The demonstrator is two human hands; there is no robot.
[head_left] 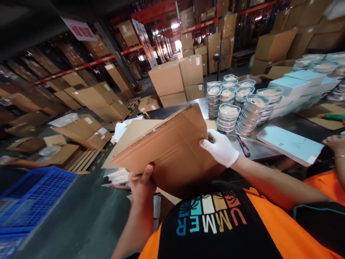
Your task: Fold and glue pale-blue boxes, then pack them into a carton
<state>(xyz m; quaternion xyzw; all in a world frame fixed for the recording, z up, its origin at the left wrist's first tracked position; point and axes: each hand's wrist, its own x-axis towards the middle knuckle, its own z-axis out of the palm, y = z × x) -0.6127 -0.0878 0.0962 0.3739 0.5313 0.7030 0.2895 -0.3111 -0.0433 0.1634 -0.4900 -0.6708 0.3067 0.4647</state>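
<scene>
I hold a flattened brown cardboard box point(172, 147) in front of my chest, tilted over the near edge of a dark metal table point(269, 151). My left hand point(141, 183) is bare and grips the box's lower edge, thumb on top. On the right edge of the box sits my right hand point(219, 147), in a white glove, fingers closed on the cardboard. More flat cardboard and white sheets point(126, 131) lie just behind the box.
Stacks of clear lidded containers point(237, 104) and light blue boxes point(296, 90) fill the table; a flat blue box point(289, 144) and a red-black cutter point(244, 145) lie nearer. Another person's hand point(335, 144) is at the right edge. A blue crate point(32, 194) and cartons point(88, 131) stand on the floor at left.
</scene>
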